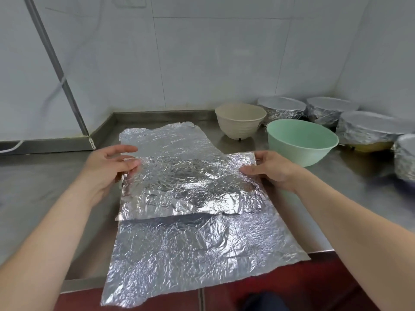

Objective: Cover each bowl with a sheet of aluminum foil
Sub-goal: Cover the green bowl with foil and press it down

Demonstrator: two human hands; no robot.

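Two hands hold one crinkled foil sheet [186, 187] at the centre of the frame. The left hand [107, 167] pinches its left edge between thumb and lower fingers, the upper fingers stretched out loosely. The right hand [271, 169] pinches the right edge, thumb on top and the other fingers tucked beneath. The sheet's near edge is raised just above more foil [190, 250], which lies flat on the counter and juts past the counter's front lip at lower centre. The same flat foil shows again behind the held sheet, reaching toward the back wall.

The stainless steel counter [45, 187] is dull, and a low steel upstand runs along its back. White tiled walls [202, 63] fill the upper half and meet in a corner at the upper right. A grey pipe [56, 70] slants down the upper left, with a white cord [11, 149] at its foot. Dark red floor tiles [292, 288] show along the bottom edge.

At centre right stand an uncovered cream bowl [240, 122] and an uncovered green bowl [301, 142], close together. Behind and right of them, four foil-covered bowls [368, 129] cluster against the wall.
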